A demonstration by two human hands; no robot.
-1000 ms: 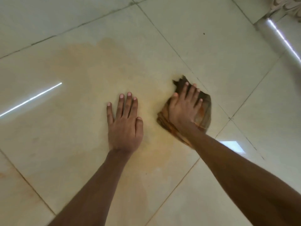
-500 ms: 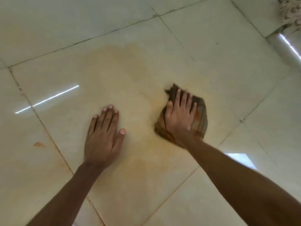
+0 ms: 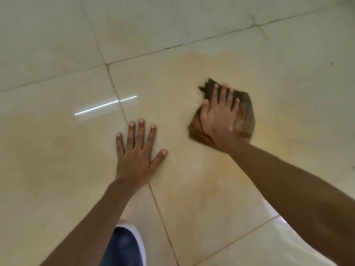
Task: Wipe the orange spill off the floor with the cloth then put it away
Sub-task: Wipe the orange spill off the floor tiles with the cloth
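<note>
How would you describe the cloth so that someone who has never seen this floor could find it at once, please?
Start from the pale glossy tile floor with its faint orange spill. Two bare hands press on it; the cloth lies flat under the right hand, apart from the empty left hand. It is the only dark thing on the tiles: a folded brown pad stained orange.

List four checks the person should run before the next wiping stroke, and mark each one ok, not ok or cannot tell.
1. Right hand pressed flat on the cloth: ok.
2. Left hand braced open on the floor: ok.
3. Orange spill gone: not ok, a film covers the tile.
4. Cloth able to soak up more: cannot tell, it is already stained.
</note>
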